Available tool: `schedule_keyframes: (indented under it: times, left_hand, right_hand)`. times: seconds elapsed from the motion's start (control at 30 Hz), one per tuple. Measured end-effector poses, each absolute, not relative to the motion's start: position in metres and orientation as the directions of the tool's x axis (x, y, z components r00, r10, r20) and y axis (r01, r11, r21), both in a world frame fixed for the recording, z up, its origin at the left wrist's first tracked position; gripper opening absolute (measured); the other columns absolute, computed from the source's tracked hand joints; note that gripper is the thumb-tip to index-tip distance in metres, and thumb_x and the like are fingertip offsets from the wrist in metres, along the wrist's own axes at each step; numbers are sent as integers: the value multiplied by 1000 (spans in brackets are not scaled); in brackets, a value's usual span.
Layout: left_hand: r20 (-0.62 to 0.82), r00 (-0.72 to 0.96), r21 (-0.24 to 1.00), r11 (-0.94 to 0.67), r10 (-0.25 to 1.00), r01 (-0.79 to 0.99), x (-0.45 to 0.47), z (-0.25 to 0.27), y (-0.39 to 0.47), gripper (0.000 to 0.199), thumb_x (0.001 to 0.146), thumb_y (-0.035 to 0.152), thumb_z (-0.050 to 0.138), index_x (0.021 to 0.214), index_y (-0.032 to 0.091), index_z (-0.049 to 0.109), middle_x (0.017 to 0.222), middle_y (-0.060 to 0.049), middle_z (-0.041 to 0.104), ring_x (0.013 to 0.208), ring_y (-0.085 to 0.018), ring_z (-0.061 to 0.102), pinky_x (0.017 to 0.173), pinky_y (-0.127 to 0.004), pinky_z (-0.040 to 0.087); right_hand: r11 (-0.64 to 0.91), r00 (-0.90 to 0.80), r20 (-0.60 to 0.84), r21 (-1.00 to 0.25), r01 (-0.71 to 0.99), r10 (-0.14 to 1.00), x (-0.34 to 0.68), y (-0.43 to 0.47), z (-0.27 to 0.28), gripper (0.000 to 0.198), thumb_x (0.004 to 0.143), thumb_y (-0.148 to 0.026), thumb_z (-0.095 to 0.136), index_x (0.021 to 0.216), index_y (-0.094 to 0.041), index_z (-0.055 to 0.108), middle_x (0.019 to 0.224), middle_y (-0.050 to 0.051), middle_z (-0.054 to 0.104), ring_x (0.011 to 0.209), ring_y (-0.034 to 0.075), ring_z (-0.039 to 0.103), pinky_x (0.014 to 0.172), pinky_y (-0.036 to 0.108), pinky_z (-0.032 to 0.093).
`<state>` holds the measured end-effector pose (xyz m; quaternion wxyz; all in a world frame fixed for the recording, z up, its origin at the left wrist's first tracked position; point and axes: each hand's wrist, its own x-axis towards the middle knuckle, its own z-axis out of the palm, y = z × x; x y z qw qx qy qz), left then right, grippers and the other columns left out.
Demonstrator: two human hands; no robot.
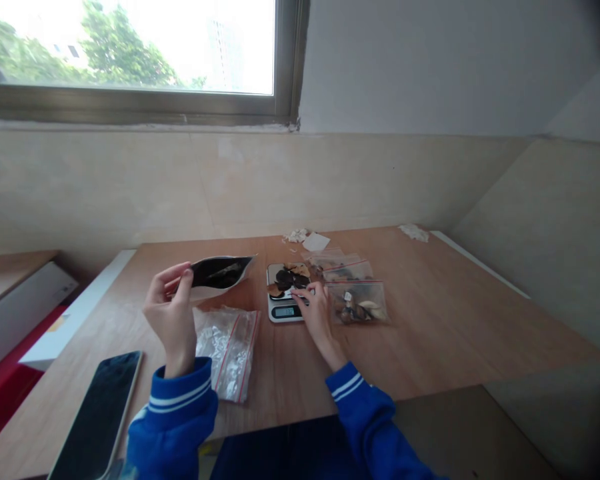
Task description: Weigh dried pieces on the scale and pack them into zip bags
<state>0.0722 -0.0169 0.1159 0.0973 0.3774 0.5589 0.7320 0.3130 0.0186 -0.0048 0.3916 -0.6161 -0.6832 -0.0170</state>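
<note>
My left hand (173,300) pinches the rim of an open pouch (225,291), pale outside and dark within, and holds it up left of a small digital kitchen scale (275,311). Dark and brown dried slices (291,277) are heaped on the scale's platform. Over the scale's right front corner, my right hand (316,310) has its fingers drawn together at the edge of the heap; what lies between the fingertips is too small to tell. The scale's lit display (283,312) shows digits that I cannot read surely.
Flat clear zip bags (227,353) lie below the pouch. Right of the scale rest several filled zip bags (360,303). A phone (100,413) lies at the left front. White scraps (317,242) and a crumpled tissue (414,232) sit along the table's back edge, by the wall.
</note>
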Motion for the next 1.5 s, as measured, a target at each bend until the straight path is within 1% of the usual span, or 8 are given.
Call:
schedule_keyframes:
  times: [0.17, 0.37, 0.5, 0.63, 0.77, 0.9, 1.27, 1.5]
  left_hand:
    - [451, -686, 889, -357, 571, 287, 73, 115, -16, 22, 78, 33, 68, 92, 17, 71, 88, -3, 70, 80, -15, 63, 77, -28, 49]
    - [440, -665, 897, -335, 604, 288, 73, 110, -25, 23, 77, 36, 68, 91, 18, 70, 86, -2, 70, 78, -16, 64, 76, -30, 49]
    - [429, -647, 902, -334, 631, 272, 73, 108, -30, 21, 77, 36, 68, 89, 18, 70, 85, -1, 70, 77, -16, 64, 75, -29, 48]
    - [417, -624, 908, -327, 661, 260, 75, 105, -37, 21, 78, 36, 68, 90, 19, 69, 87, -1, 70, 79, -16, 64, 75, -28, 48]
    - [401, -640, 916, -290, 656, 277, 78, 101, -47, 26, 78, 38, 68, 96, 19, 69, 92, -2, 70, 82, -16, 64, 77, -28, 48]
    - [395, -619, 918, -268, 678, 292, 81, 98, -56, 28, 80, 39, 67, 99, 18, 68, 97, -3, 70, 89, -17, 64, 81, -30, 49]
    - [372, -589, 926, -242, 717, 290, 82, 93, -63, 29, 80, 41, 67, 99, 19, 71, 95, -3, 71, 88, -18, 65, 82, -30, 49]
    - [387, -683, 921, -296, 620, 253, 86, 103, -56, 27, 76, 38, 73, 95, 19, 74, 89, -3, 73, 81, -16, 66, 77, -29, 50]
  right_hand:
    - [216, 16, 506, -397, 892, 862, 308, 25, -8, 16, 92, -31, 62, 95, -31, 77, 93, 6, 58, 86, 22, 48, 76, 34, 34]
    - [228, -25, 481, -369, 901, 876, 310, 12, -9, 28, 98, -33, 49, 118, -30, 69, 100, 7, 57, 90, 22, 49, 77, 33, 35]
    - [295, -14, 525, -455, 840, 851, 311, 0, -6, 33, 98, -25, 44, 124, -28, 65, 103, 8, 56, 94, 22, 51, 85, 37, 38]
    - [359, 50, 561, -593, 721, 827, 307, -27, -10, 32, 96, -17, 41, 111, -23, 68, 98, 7, 58, 97, 22, 56, 91, 39, 41]
    - [386, 51, 532, -675, 628, 845, 305, -61, -23, 34, 91, -10, 40, 107, -24, 67, 99, 7, 60, 97, 22, 59, 88, 36, 46]
    - [332, 89, 457, -753, 567, 885, 306, -79, -33, 35, 89, -7, 39, 105, -23, 66, 97, 6, 62, 91, 20, 62, 79, 32, 49]
    - [340, 109, 451, -792, 507, 886, 307, -77, -32, 38, 84, -4, 36, 102, -21, 64, 91, 5, 60, 82, 18, 62, 75, 29, 51]
    - [329, 123, 433, -814, 478, 893, 308, -75, -43, 37, 85, -7, 38, 111, -21, 61, 91, 5, 65, 86, 19, 64, 78, 30, 52]
